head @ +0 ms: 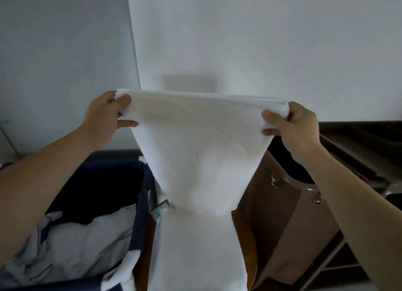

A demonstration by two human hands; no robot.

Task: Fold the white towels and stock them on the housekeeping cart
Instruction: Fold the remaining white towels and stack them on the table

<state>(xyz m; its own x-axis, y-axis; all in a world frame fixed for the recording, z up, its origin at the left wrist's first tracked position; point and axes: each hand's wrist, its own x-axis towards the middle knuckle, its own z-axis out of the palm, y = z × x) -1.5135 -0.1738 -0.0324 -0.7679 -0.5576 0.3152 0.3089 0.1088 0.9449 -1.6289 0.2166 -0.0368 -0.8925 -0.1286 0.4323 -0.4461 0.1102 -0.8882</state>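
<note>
- A person's left hand [102, 114] and right hand [298, 125] hold a white towel [195, 149] up by its top edge, stretched level before a pale wall [261, 40].
- The fingers [125, 123] of each hand are curled and pinch a bunched upper corner of the towel.
- The towel hangs between the arms, narrows to a crease, then runs on down out of view.
- At left, a dark blue laundry hamper [141, 182] holds crumpled pale linen [87, 243]; at right stands a brown bin [282, 214].

Left hand [104, 112], right hand [298, 125] — both bare; forearms [54, 171] bare to frame edge.
</note>
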